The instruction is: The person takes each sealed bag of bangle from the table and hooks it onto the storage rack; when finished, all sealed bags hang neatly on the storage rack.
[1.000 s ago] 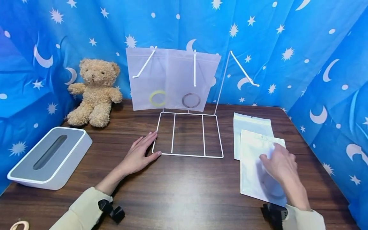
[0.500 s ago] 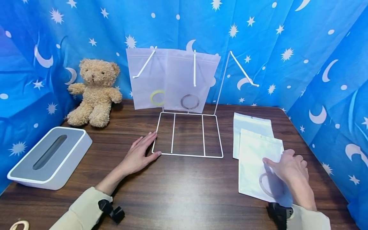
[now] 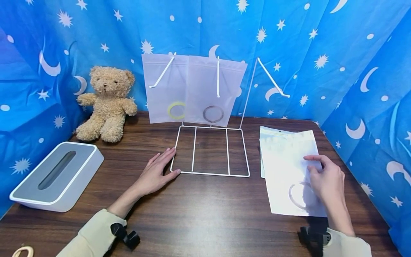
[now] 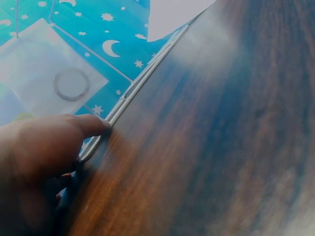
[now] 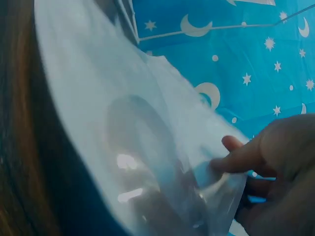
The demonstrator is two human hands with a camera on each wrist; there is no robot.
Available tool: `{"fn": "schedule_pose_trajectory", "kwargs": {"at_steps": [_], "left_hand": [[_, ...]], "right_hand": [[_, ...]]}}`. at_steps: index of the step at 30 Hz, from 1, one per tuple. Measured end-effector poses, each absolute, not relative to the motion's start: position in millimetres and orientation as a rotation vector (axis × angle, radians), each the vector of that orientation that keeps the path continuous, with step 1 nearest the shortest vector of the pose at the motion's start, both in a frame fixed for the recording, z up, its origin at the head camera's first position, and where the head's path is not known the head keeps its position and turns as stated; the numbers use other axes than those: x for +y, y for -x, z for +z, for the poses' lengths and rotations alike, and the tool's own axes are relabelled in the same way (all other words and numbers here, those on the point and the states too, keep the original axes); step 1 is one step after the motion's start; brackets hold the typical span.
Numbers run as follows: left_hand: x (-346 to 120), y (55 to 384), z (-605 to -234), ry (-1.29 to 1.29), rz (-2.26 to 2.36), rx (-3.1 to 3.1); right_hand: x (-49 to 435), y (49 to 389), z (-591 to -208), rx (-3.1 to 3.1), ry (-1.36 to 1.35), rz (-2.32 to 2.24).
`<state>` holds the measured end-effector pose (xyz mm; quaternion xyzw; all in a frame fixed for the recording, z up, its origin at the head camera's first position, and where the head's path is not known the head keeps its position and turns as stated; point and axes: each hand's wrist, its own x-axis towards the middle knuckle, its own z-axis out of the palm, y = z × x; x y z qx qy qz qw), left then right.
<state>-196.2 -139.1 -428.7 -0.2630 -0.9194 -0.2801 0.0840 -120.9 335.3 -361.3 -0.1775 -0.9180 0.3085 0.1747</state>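
My right hand [image 3: 329,180] pinches the right edge of a white zip bag [image 3: 287,167] between thumb and fingers. The bag is raised and tilted off the table, and a pale ring [image 3: 297,200] shows through its lower part. In the right wrist view the bag [image 5: 88,108] bends near my fingertips. Under it lies a second white bag [image 3: 268,131], mostly covered. My left hand [image 3: 155,175] rests on the table, fingers straight, touching the front left corner of a white wire rack [image 3: 210,174]; its thumb lies at the wire in the left wrist view.
Two translucent bags [image 3: 205,82] hang on the rack's left and middle hooks, one with a yellow ring [image 3: 169,110], one with a brown ring [image 3: 213,122]. The right hook [image 3: 273,82] stands bare. A teddy bear [image 3: 109,103] and a tissue box [image 3: 57,175] are at left.
My right hand has shifted to the top bag's right edge, taken hold of it and lifted it; the bag now covers more of the lower one. My left hand stays in place.
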Motion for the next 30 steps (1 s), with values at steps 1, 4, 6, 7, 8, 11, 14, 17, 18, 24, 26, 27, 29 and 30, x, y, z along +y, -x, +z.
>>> {"fn": "schedule_pose_trajectory", "kwargs": {"at_steps": [1, 4, 6, 7, 8, 11, 14, 17, 18, 24, 26, 27, 29, 30], "left_hand": [[-139.0, 196.3, -428.8, 0.786, -0.834, -2.744], [-138.8, 196.6, -429.1, 0.785, -0.833, -2.745], [-138.6, 196.9, -429.3, 0.784, -0.833, -2.744], [-138.6, 196.9, -429.4, 0.784, -0.833, -2.744], [-138.5, 196.9, -429.5, 0.783, -0.833, -2.744], [-138.3, 196.5, -429.3, 0.784, -0.834, -2.745], [-137.8, 195.7, -428.8, 0.782, -0.835, -2.747], [-137.1, 195.2, -428.2, 0.778, -0.837, -2.750], [-137.0, 195.1, -428.0, 0.776, -0.838, -2.751], [-136.8, 194.8, -428.0, 0.772, -0.839, -2.753], [-136.7, 194.9, -428.2, 0.773, -0.840, -2.750], [-136.7, 194.9, -428.3, 0.774, -0.840, -2.748], [-136.6, 195.1, -428.7, 0.775, -0.840, -2.746], [-136.4, 195.3, -428.8, 0.777, -0.839, -2.745]], "right_hand": [[335.0, 120.7, -360.4, -2.580, 0.478, 0.899], [334.5, 120.4, -358.4, -2.525, 0.386, 0.977], [334.1, 119.9, -357.2, -2.495, 0.326, 1.041], [333.7, 119.7, -356.9, -2.480, 0.300, 1.069], [333.2, 119.7, -356.5, -2.462, 0.269, 1.096], [330.4, 118.4, -353.8, -2.395, 0.176, 1.204], [326.0, 116.7, -350.4, -2.294, 0.069, 1.255], [320.5, 114.1, -345.4, -2.216, -0.022, 1.259], [318.8, 113.1, -343.4, -2.197, -0.045, 1.256], [308.4, 105.6, -329.5, -2.122, -0.118, 1.319], [305.0, 103.0, -325.6, -2.089, -0.146, 1.375], [303.4, 102.0, -323.8, -2.055, -0.176, 1.427], [300.3, 100.2, -321.1, -1.970, -0.246, 1.541], [298.9, 99.4, -319.9, -1.920, -0.283, 1.595]]}}
